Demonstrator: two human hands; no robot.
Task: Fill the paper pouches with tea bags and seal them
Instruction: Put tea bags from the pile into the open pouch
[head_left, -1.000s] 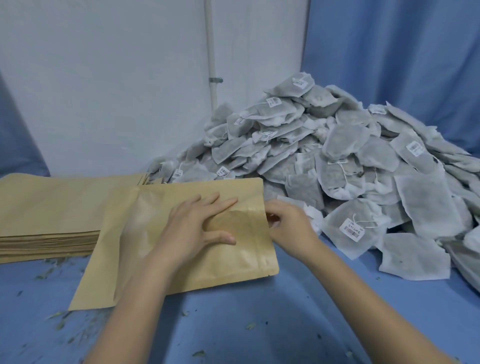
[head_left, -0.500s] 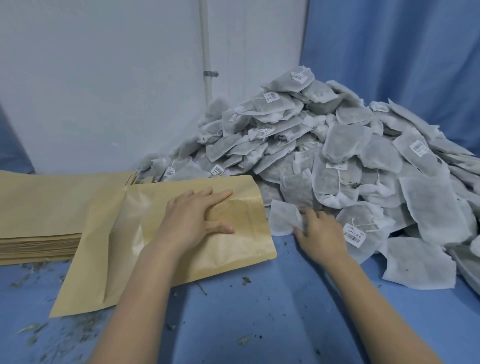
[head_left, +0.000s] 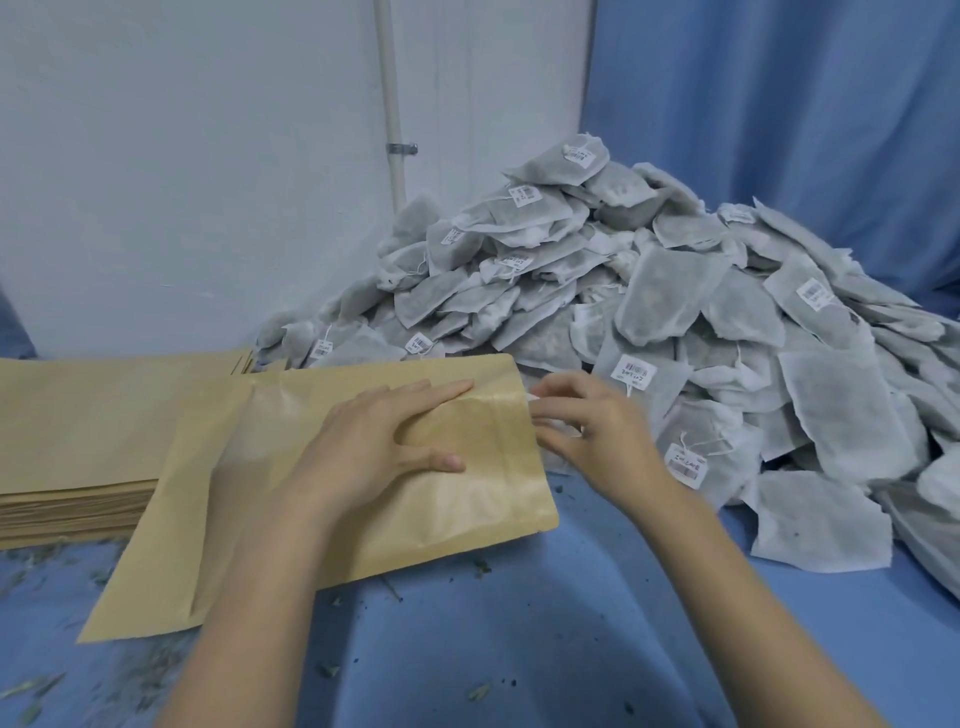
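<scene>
A brown paper pouch (head_left: 457, 509) lies flat on the blue table, its mouth facing right. My left hand (head_left: 379, 441) rests on its top face with fingers spread and nearly straight. My right hand (head_left: 592, 431) is at the pouch's mouth, fingers pinching a white tea bag (head_left: 558, 423) whose end sits at the opening; most of the bag is hidden by the fingers. A big heap of grey-white tea bags (head_left: 649, 312) with barcode tags rises just right of the pouch.
A stack of flat brown pouches (head_left: 78, 441) sits at the left, partly under the one in use. Blue table surface (head_left: 571, 623) carries scattered tea crumbs. A white wall with a pipe (head_left: 389, 104) and a blue curtain (head_left: 779, 104) stand behind.
My right hand reached out to the heap, took a tea bag, and came back left to the pouch's mouth. My left hand stayed on the pouch.
</scene>
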